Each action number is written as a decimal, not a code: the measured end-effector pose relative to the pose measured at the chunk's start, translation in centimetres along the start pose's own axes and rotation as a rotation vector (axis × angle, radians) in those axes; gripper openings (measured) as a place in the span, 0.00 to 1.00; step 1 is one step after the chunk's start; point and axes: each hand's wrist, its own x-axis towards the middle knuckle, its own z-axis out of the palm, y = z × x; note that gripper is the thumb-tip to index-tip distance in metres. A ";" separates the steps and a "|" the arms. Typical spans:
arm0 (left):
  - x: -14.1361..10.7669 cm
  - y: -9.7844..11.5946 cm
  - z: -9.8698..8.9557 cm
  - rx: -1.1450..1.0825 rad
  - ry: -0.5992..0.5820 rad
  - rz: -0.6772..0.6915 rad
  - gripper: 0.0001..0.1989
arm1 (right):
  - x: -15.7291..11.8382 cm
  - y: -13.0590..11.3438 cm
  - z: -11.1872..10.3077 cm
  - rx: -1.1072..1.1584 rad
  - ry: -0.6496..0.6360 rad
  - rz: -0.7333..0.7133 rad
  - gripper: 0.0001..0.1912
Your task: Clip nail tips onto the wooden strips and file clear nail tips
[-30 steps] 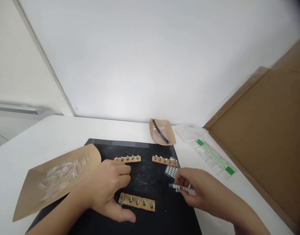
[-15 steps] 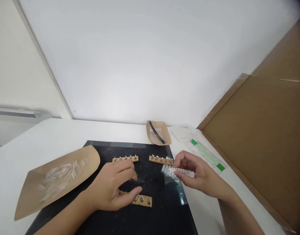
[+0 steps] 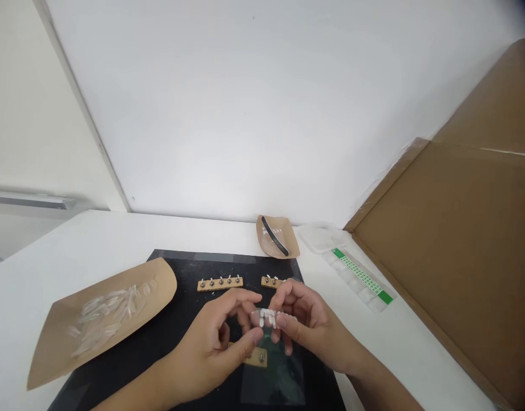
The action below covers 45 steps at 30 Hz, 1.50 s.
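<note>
Over the black mat, my right hand pinches a clear plastic sheet bearing rows of small white tabs. My left hand is at the sheet's left edge, thumb and forefinger apart; whether a fingertip touches the sheet, I cannot tell. Beneath the hands lies a wooden strip with metal pegs, partly covered by my left thumb. Behind my left hand, another strip carries several pegs with small white pieces on top. A third strip is partly hidden by my right hand.
A brown paper tray holding clear nail tips stands at left. At the back, a smaller brown tray holds a black curved nail file. A green-and-white strip in clear packaging lies right, beside a cardboard wall.
My right hand has brought the clear sheet left over the mat. My left hand has moved right to the sheet's edge. The camera view has shifted slightly.
</note>
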 end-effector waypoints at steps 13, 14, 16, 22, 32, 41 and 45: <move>0.0 -0.2 0.4 -0.160 0.079 -0.008 0.17 | 0.0 0.9 0.0 0.017 0.097 0.014 0.21; 0.0 -0.1 0.3 -0.117 0.078 0.003 0.13 | 0.1 0.9 0.0 -0.002 0.135 0.026 0.20; 0.0 0.2 0.1 -0.009 0.076 0.010 0.06 | 0.3 0.8 -0.2 -0.027 0.197 0.045 0.20; 0.3 0.8 0.0 0.162 0.106 0.055 0.04 | 0.5 0.3 -0.3 -0.013 0.203 0.065 0.19; 0.5 0.8 -0.2 0.203 0.084 0.184 0.05 | 0.0 -0.3 0.2 -0.018 0.216 0.112 0.21; 0.4 0.6 0.0 0.215 0.101 0.192 0.05 | -0.1 -0.2 -0.1 -0.023 0.204 0.105 0.20; 0.4 0.8 0.0 0.199 0.091 0.170 0.06 | -0.2 -0.5 -0.3 -0.059 0.196 0.124 0.21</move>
